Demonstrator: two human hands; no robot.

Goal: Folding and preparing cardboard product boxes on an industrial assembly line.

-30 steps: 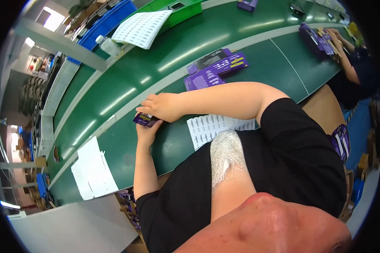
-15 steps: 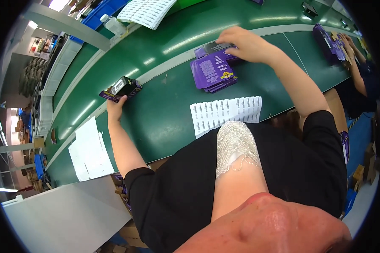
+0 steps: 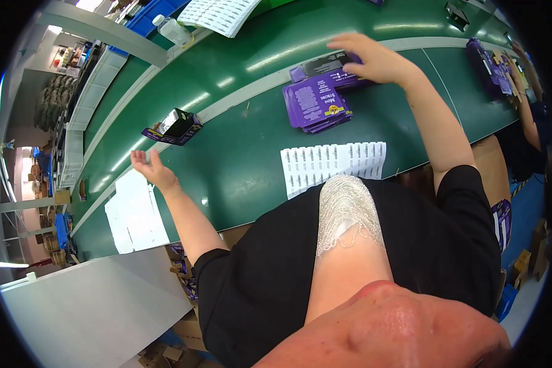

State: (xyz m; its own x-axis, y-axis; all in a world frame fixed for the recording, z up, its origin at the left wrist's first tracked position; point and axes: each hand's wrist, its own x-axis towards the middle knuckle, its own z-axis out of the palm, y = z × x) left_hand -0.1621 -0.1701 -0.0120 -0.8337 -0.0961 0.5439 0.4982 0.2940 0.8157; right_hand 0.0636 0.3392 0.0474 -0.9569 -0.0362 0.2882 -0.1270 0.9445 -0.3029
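My left hand (image 3: 155, 170) hovers over the bench, its fingers spread and nothing in it. Just beyond it stands an open purple carton (image 3: 187, 133) with a black box (image 3: 176, 122) in it, apart from my fingers. My right hand (image 3: 374, 58) reaches over a stack of flat purple cartons (image 3: 313, 105), thumb and fingers apart. At the stack's far edge, close to the right fingertips, lies a flat dark panel (image 3: 325, 64). Whether the thumb touches the cartons I cannot tell. A sheet of printed labels (image 3: 334, 164) lies in front of me.
White sheets (image 3: 135, 214) lie at the left of the green bench (image 3: 239, 172). A clear bottle (image 3: 173, 30) and more label sheets (image 3: 221, 13) are at the back. On the right, another person's hand (image 3: 518, 73) works by purple cartons (image 3: 487, 67).
My left hand has let go of the purple carton with the black box and drawn back toward me. My right hand has lifted slightly and its fingers have straightened.
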